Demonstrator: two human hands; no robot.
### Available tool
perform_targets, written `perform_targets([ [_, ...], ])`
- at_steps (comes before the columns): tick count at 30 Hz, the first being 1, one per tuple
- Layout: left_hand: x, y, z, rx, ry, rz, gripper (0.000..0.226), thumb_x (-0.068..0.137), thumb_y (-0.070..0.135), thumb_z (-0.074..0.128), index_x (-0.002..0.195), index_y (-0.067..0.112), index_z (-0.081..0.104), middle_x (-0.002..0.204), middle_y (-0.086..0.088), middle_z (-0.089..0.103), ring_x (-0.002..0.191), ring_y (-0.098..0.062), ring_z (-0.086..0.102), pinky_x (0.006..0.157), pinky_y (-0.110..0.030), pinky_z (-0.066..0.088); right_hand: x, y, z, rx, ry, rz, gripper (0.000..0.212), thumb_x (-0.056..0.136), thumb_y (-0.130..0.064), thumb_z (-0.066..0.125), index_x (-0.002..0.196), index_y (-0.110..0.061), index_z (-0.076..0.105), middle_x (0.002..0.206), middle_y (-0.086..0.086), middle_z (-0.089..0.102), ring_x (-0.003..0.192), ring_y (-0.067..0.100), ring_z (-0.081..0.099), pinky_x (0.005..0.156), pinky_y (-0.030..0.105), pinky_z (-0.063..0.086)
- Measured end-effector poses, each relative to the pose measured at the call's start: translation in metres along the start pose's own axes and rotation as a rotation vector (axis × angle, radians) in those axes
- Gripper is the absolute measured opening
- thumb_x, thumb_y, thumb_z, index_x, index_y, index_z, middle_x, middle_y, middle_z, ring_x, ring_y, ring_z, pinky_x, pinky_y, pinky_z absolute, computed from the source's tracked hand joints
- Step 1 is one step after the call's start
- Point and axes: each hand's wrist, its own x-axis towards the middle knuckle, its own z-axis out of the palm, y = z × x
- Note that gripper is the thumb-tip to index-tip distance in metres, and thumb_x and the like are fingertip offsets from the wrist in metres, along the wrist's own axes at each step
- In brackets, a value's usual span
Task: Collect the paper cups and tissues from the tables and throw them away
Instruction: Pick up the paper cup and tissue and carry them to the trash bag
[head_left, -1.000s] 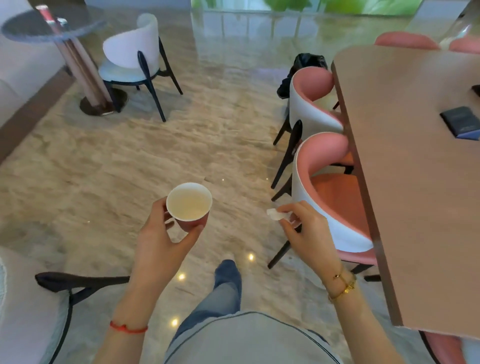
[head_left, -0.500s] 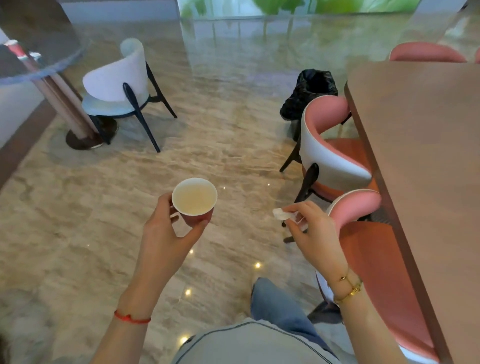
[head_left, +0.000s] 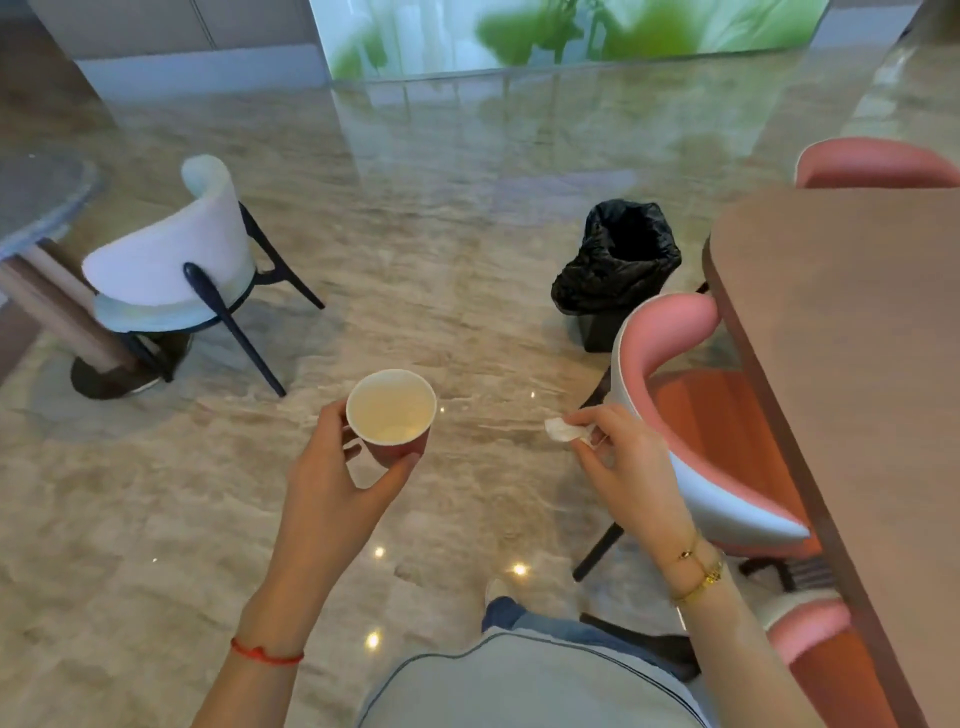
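Observation:
My left hand (head_left: 337, 483) holds a red paper cup (head_left: 390, 413) with a white inside, upright at chest height over the floor. A small crumpled white tissue (head_left: 560, 430) is pinched between the fingers of my right hand (head_left: 628, 457). Ahead and to the right, a bin lined with a black bag (head_left: 618, 260) stands on the floor, its mouth open, partly behind a pink chair.
A long brown table (head_left: 857, 364) runs down the right side with pink chairs (head_left: 717, 415) tucked against it. A white chair (head_left: 171, 265) and a round grey table (head_left: 36, 197) on a pedestal stand at the left. Marble floor lies between them.
I have walked forward along the table. The bin has come nearer and more into view. Both hands keep the same grip on the cup and the tissue.

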Motion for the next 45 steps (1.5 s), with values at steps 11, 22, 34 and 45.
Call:
perform_targets([
  [11, 0.232, -0.012, 0.079, -0.051, -0.070, 0.005, 0.066, 0.066, 0.054, 0.075, 0.122, 0.037, 0.043, 0.111, 0.036, 0.049, 0.104, 0.014, 0.053, 0.075, 0.000, 0.042, 0.227, 0.053, 0.022, 0.017, 0.008, 0.045, 0.020, 0.085, -0.003, 0.065, 0.104, -0.010, 0.067, 0.098, -0.001, 0.061, 0.081, 0.015, 0.057, 0.074, 0.021, 0.046],
  [22, 0.521, -0.022, 0.164, -0.066, -0.229, 0.124, 0.062, 0.067, 0.056, 0.073, 0.118, 0.045, 0.040, 0.113, 0.033, 0.051, 0.101, 0.015, 0.053, 0.075, 0.001, 0.041, 0.464, 0.135, 0.047, -0.025, 0.171, 0.187, 0.022, 0.081, 0.000, 0.067, 0.100, -0.011, 0.068, 0.090, 0.002, 0.062, 0.075, 0.014, 0.054, 0.071, 0.008, 0.039],
  [34, 0.745, 0.014, 0.311, -0.069, -0.475, 0.264, 0.062, 0.072, 0.035, 0.081, 0.120, 0.041, 0.042, 0.113, 0.030, 0.054, 0.099, 0.000, 0.057, 0.074, -0.005, 0.043, 0.625, 0.224, 0.022, -0.031, 0.393, 0.347, 0.022, 0.083, -0.001, 0.065, 0.101, -0.014, 0.066, 0.092, -0.003, 0.062, 0.076, 0.012, 0.056, 0.070, 0.023, 0.050],
  [45, 0.866, 0.042, 0.539, -0.031, -0.681, 0.272, 0.070, 0.069, 0.040, 0.084, 0.127, 0.030, 0.047, 0.111, 0.020, 0.052, 0.100, -0.005, 0.054, 0.078, -0.018, 0.044, 0.739, 0.380, -0.010, 0.018, 0.444, 0.597, 0.019, 0.087, -0.006, 0.061, 0.102, -0.016, 0.066, 0.091, -0.003, 0.062, 0.077, 0.010, 0.055, 0.072, 0.029, 0.052],
])
